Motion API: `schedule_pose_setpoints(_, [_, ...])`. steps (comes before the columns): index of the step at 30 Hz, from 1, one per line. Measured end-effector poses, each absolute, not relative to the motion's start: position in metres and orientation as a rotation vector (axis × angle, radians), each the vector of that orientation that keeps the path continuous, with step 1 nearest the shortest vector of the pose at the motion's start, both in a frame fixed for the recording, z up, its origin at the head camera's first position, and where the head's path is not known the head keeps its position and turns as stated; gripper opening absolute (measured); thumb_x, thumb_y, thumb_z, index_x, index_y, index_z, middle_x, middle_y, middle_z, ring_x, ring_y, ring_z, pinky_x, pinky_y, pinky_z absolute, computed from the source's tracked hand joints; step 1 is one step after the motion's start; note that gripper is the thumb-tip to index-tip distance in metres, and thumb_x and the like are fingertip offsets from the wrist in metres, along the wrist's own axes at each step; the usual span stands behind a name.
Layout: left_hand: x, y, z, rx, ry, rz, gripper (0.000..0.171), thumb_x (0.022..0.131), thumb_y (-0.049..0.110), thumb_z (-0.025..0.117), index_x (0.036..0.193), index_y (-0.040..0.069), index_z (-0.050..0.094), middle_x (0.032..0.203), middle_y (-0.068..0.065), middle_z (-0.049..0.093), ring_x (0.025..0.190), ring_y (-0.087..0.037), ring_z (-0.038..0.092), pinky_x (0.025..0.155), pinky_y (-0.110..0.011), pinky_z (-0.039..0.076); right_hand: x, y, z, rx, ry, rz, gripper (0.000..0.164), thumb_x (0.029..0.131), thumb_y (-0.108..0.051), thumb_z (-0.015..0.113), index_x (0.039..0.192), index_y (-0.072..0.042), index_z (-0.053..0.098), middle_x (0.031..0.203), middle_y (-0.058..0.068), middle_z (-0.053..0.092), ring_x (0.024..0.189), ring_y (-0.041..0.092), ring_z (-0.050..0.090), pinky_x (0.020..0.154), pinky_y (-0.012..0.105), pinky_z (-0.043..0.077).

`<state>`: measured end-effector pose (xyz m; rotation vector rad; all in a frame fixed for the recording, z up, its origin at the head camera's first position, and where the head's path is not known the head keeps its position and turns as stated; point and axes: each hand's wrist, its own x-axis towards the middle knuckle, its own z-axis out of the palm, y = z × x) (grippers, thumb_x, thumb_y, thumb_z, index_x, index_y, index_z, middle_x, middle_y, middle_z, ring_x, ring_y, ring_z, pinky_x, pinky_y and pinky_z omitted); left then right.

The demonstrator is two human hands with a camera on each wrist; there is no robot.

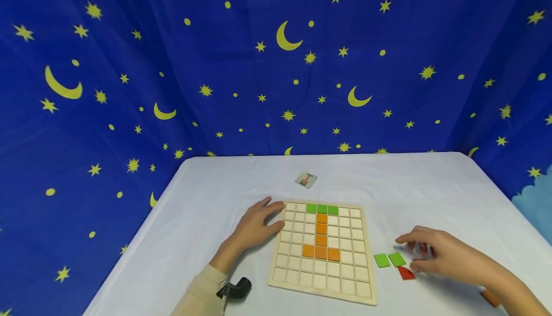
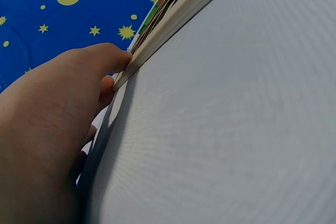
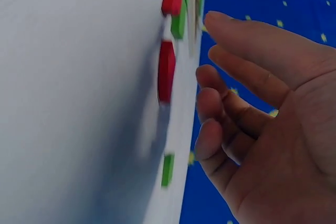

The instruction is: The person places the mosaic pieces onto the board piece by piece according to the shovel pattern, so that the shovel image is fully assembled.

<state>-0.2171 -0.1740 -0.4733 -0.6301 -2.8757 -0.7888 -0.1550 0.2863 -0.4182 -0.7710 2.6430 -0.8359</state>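
Note:
A wooden grid board [image 1: 293, 262] lies on the table, with a short row of green tiles [image 1: 322, 209] in its top row. Orange tiles [image 1: 321, 240] run down below them and spread into a row at the foot. My left hand [image 1: 257, 222] touches the board's left edge with straight fingers; in the left wrist view, the thumb [image 2: 107, 59] meets the board's side. To the right of the board, my right hand [image 1: 448, 251] hovers over loose tiles, its fingers loosely bent around nothing. Below it in the right wrist view lies a red piece [image 3: 166, 72].
Two green tiles [image 1: 390, 260] and a red rounded piece [image 1: 406, 273] lie between board and right hand. An orange piece [image 1: 490, 298] shows by the right forearm. A small pattern card [image 1: 306, 180] lies behind the board. Blue star-printed cloth [image 1: 323, 66] hangs around the table.

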Motion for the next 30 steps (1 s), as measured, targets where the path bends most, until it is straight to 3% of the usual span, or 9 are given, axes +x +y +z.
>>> schedule_pose_setpoints(14, [-0.218,-0.173,-0.473,-0.601,-2.913,-0.794,0.052,0.090,0.052,0.060,0.137,0.033,0.054,0.143,0.008,0.047,0.139,-0.021,0.028,0.107,-0.054,0.028,-0.134,0.353,-0.432,-0.448,2.732,-0.694,0.055,0.077,-0.040,0.079,0.122,-0.012,0.062,0.087,-0.003,0.050,0.071,0.003,0.042,0.056,0.023,0.037])
schedule_pose_setpoints(21, [-0.219,-0.173,-0.472,-0.611,-2.900,-0.788,0.051,0.090,0.053,0.059,0.136,0.032,0.055,0.142,0.009,0.048,0.139,-0.023,0.029,0.107,-0.054,0.028,-0.130,0.384,-0.443,-0.265,2.591,-0.709,0.066,0.073,-0.031,0.083,0.127,-0.004,0.056,0.093,0.001,0.046,0.071,0.007,0.040,0.055,0.026,0.034])
schedule_pose_setpoints(24, [-0.219,-0.173,-0.472,-0.617,-2.894,-0.785,0.051,0.090,0.052,0.059,0.136,0.032,0.055,0.141,0.011,0.048,0.139,-0.022,0.029,0.107,-0.054,0.028,-0.130,0.389,-0.448,-0.130,2.510,-0.725,0.063,0.071,-0.025,0.084,0.124,-0.003,0.056,0.090,0.001,0.044,0.070,0.009,0.040,0.056,0.026,0.035])
schedule_pose_setpoints(30, [-0.219,-0.174,-0.473,-0.603,-2.906,-0.779,0.051,0.089,0.052,0.060,0.136,0.033,0.055,0.141,0.015,0.047,0.140,-0.018,0.027,0.108,-0.051,0.026,-0.132,0.391,-0.451,-0.115,2.497,-0.743,0.051,0.072,-0.018,0.084,0.114,-0.002,0.058,0.084,0.000,0.044,0.068,0.011,0.042,0.055,0.026,0.036])
